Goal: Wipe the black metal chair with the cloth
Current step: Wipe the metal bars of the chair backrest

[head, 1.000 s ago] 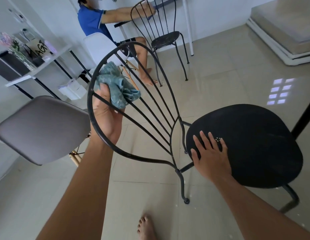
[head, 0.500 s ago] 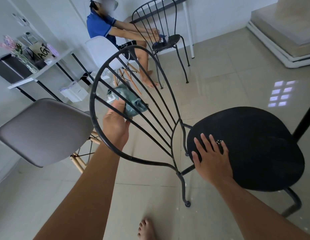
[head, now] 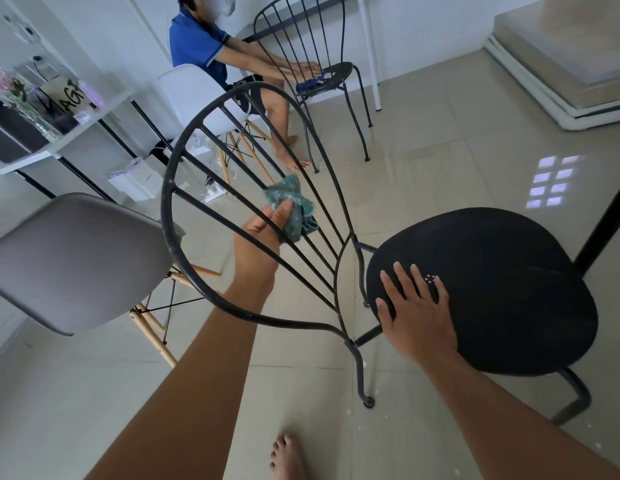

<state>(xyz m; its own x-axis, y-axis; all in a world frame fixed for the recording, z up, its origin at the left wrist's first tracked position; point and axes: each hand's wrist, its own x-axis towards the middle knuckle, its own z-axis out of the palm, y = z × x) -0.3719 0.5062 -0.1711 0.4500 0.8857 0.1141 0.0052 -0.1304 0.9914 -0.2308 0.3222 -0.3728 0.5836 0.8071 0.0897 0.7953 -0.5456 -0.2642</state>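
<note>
The black metal chair is tipped toward me, its round seat at the right and its fan-shaped backrest of thin spokes at the centre left. My left hand reaches from behind the spokes, shut on a crumpled teal cloth pressed against the spokes low in the backrest. My right hand lies flat, fingers spread, on the seat's near-left edge. One rear chair foot rests on the tiled floor.
A grey shell chair with wooden legs stands close at the left. Behind, a person in a blue shirt sits on a white chair, wiping another black chair. A white shelf lines the left wall. My bare foot is below.
My left hand has slid the cloth down the spokes, from the upper left of the backrest toward the point where they converge. My right hand has stayed on the seat.
</note>
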